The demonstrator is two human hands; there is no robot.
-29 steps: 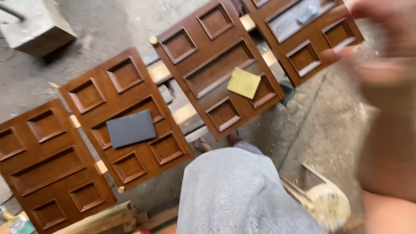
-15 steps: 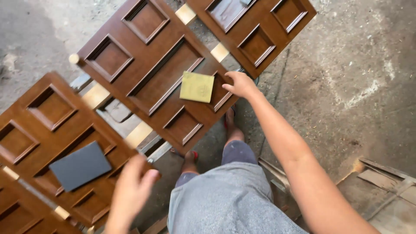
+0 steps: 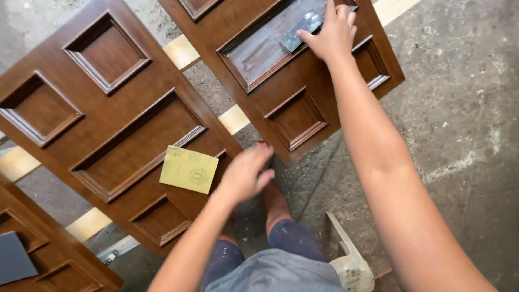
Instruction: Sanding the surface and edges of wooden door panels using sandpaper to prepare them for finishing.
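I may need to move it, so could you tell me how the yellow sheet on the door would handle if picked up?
The yellow sheet looks thin and flat, so probably light and floppy. It lies loose on a door, so a push would likely slide it.

The left hand [image 3: 246, 173] is blurred, its grip unclear. The right hand [image 3: 331, 33] hides part of the dark sanding sheet [image 3: 301, 31]. A grey sheet [image 3: 13, 258] and three door panels run off the edges.
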